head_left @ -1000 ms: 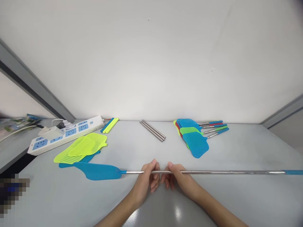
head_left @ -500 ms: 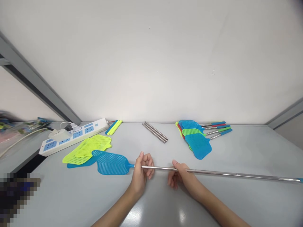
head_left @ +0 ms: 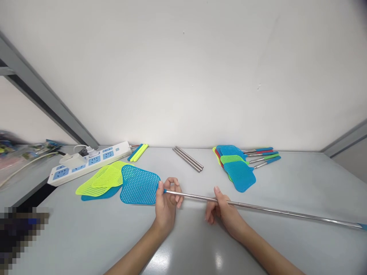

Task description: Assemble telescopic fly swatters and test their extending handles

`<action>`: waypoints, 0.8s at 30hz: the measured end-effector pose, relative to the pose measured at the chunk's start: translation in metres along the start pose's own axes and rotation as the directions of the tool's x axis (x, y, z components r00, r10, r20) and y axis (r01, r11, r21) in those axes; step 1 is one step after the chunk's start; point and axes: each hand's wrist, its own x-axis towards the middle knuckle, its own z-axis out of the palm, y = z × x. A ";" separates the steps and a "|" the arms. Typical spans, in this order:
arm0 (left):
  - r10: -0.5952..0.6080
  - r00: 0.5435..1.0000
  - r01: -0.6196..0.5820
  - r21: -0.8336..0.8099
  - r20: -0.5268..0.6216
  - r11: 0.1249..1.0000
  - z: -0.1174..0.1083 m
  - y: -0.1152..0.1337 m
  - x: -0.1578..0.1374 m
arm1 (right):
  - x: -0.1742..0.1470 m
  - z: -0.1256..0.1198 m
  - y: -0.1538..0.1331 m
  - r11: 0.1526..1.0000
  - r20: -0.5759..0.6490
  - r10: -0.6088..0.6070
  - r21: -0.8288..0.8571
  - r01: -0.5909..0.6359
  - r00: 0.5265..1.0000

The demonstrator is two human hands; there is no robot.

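A blue fly swatter [head_left: 140,186] with a long, extended metal rod is held level across the front of me. My left hand [head_left: 167,202] grips it at the neck, where the perforated blue head meets the rod, with the thumb on top. Further along, my right hand [head_left: 223,210] is closed around the rod, its thumb lying over the metal. The blue handle end [head_left: 363,226] reaches the right edge of the view. Behind the held head lie loose yellow swatter heads [head_left: 107,176] and a blue one [head_left: 100,193] partly under them.
Several swatters [head_left: 239,175] with coloured handles lie stacked at the back right. Metal tubes [head_left: 187,159] rest at the back middle. Yellow and blue handles [head_left: 138,152] lie beside a white power strip [head_left: 91,162]. A grey frame post [head_left: 48,91] stands at the left.
The swatter's head has turned to face me more and risen slightly, while its handle end has dipped. My left hand has moved to the neck; my right hand still holds the rod.
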 end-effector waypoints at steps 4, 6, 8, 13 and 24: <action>0.099 0.993 -0.100 -0.018 -0.056 0.995 0.001 0.001 0.000 | 0.001 0.000 0.000 0.998 0.016 0.020 0.052 -0.021 1.000; 0.145 0.984 -0.145 0.006 -0.104 0.989 0.000 0.000 0.001 | 0.002 0.001 0.001 0.999 0.026 0.024 0.041 -0.025 0.999; 0.196 0.967 -0.188 0.061 -0.160 0.980 -0.002 -0.001 0.003 | 0.003 0.001 0.002 0.999 0.026 0.027 0.029 -0.027 0.999; 0.280 0.931 -0.236 0.197 -0.233 0.951 -0.009 -0.006 0.009 | 0.004 -0.002 0.007 0.999 0.032 0.024 0.020 -0.025 0.999; 0.207 0.954 -0.162 0.206 -0.217 0.965 -0.008 -0.018 -0.002 | -0.002 -0.008 0.003 0.996 0.208 -0.052 -0.059 0.065 0.977</action>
